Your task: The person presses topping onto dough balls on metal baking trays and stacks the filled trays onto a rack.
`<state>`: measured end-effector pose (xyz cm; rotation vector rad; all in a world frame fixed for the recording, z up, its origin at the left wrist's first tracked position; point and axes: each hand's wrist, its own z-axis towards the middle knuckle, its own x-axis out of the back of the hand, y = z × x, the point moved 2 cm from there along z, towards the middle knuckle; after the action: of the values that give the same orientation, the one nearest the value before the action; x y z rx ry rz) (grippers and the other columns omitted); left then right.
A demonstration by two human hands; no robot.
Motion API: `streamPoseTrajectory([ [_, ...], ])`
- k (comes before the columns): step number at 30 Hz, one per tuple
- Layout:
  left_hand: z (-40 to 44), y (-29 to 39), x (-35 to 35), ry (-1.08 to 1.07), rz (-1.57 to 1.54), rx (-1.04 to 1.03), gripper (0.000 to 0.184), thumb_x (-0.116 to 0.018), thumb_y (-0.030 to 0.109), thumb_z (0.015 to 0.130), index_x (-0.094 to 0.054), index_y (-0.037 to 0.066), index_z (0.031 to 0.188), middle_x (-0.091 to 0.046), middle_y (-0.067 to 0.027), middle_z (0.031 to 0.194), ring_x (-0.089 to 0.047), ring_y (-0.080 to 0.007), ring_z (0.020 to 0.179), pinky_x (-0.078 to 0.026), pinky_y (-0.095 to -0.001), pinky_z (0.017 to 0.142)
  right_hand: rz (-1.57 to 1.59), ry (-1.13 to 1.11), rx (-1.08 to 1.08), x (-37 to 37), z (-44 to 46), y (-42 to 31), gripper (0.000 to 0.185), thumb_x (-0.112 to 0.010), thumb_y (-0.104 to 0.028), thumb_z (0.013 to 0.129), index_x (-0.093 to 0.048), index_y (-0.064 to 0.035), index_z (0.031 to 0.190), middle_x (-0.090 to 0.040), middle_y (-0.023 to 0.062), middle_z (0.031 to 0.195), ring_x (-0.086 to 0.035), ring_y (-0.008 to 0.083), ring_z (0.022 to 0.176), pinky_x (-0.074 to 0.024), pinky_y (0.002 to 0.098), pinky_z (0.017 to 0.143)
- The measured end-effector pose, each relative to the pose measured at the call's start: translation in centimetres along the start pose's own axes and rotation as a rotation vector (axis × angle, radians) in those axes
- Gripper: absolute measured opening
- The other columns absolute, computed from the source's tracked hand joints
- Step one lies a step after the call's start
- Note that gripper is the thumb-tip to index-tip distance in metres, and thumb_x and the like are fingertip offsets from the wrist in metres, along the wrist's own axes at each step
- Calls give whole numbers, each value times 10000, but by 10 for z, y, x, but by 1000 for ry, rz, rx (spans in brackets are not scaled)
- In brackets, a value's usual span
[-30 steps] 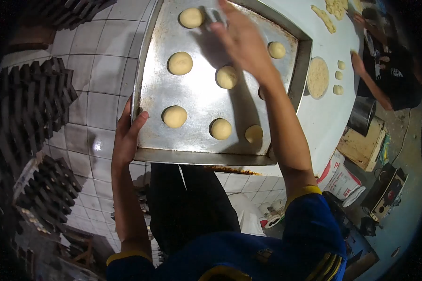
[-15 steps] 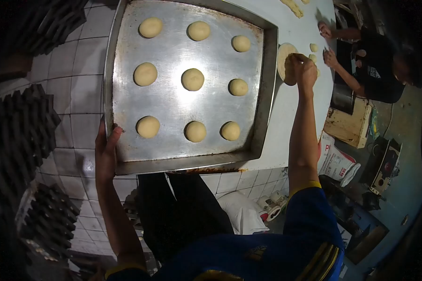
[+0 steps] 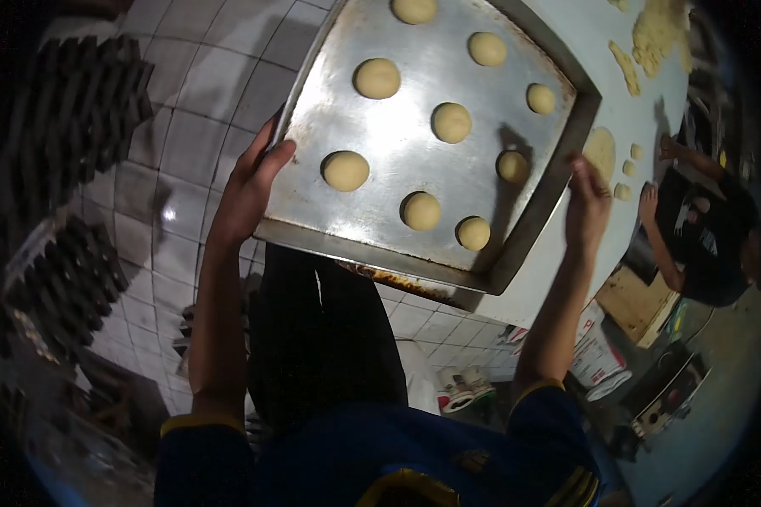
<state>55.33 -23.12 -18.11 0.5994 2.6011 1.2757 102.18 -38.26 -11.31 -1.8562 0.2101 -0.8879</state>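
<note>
A wide metal baking tray [image 3: 380,228] with several round dough balls [image 3: 451,122] lies tilted across the view. My left hand [image 3: 249,186] grips its left rim, the thumb on the inner side and the fingers outside and below. My right hand [image 3: 589,203] is by the tray's right wall, with its fingers curled together; whether it touches the rim or holds something small is hidden. Its shadow falls over the tray's right side. Just beyond this hand, a flat, round, tan thing [image 3: 600,152] lies on the white table.
Small dough pieces [image 3: 629,167] and a larger dough mass [image 3: 658,42] are on the white table [image 3: 524,283]. Across it a person in a dark shirt [image 3: 702,228] has both hands near the dough. Dark stacked racks [image 3: 76,110] stand at left; a sack [image 3: 599,359] is at lower right.
My right hand has come away from the flat round thing to the tray's right wall. The view has turned, and the tray now appears slanted and farther right. My left hand still grips its rim.
</note>
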Motion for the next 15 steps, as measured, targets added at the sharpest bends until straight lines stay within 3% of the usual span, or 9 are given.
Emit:
streamPoseTrajectory([
  [2,3,-3,0,-23,-66,-27,638,-514,391,1078,-425,59,1615,-551,-176,1550,-501,-286,1431,-327,-397,1214,21,-163,-8,-70,-45,-33,256,-796,-190,948,-808,-3,1122,-798,86,1083,-692,154,1054,-501,332,999],
  [4,3,-6,2,-31,-91,-36,638,-489,427,1095,-426,63,1615,-547,-184,1553,-504,-294,1428,-323,-409,1219,55,-339,-43,-129,-80,-53,206,-816,-118,912,-825,-37,1101,-807,67,1044,-669,126,973,-513,331,929],
  [6,3,-8,4,-59,-65,-81,612,-486,411,1108,-438,61,1607,-567,-177,1532,-514,-283,1418,-346,-401,1204,-177,-442,282,-172,-98,-57,216,-835,-91,875,-840,-103,1091,-804,40,986,-621,142,862,-507,340,836],
  [8,1,-5,5,-88,-95,-96,591,-499,391,1111,-448,66,1602,-578,-168,1518,-526,-271,1403,-363,-396,1193,-274,-505,507,-204,-112,-67,274,-854,-119,835,-840,-138,1107,-800,10,1013,-611,175,844,-498,322,822],
  [9,-1,-2,6,-121,-120,-114,571,-511,371,1114,-457,71,1597,-589,-160,1505,-539,-260,1388,-379,-391,1181,-277,-510,508,-215,-115,-65,274,-854,-119,835,-840,-138,1107,-800,10,1013,-611,175,844,-498,322,822],
  [11,-5,5,5,-92,-68,-136,558,-528,351,1112,-464,76,1593,-599,-153,1491,-550,-249,1373,-391,-387,1172,-440,-425,807,-231,-120,-64,283,-860,-155,815,-840,-190,1095,-780,-45,990,-597,172,865,-467,314,790],
  [15,-10,9,6,-32,48,-137,551,-570,337,1101,-482,87,1584,-613,-149,1475,-570,-238,1344,-409,-388,1161,-669,-383,999,-241,-121,-63,311,-857,-188,815,-828,-232,1122,-752,-99,1032,-586,162,913,-429,316,781],
])
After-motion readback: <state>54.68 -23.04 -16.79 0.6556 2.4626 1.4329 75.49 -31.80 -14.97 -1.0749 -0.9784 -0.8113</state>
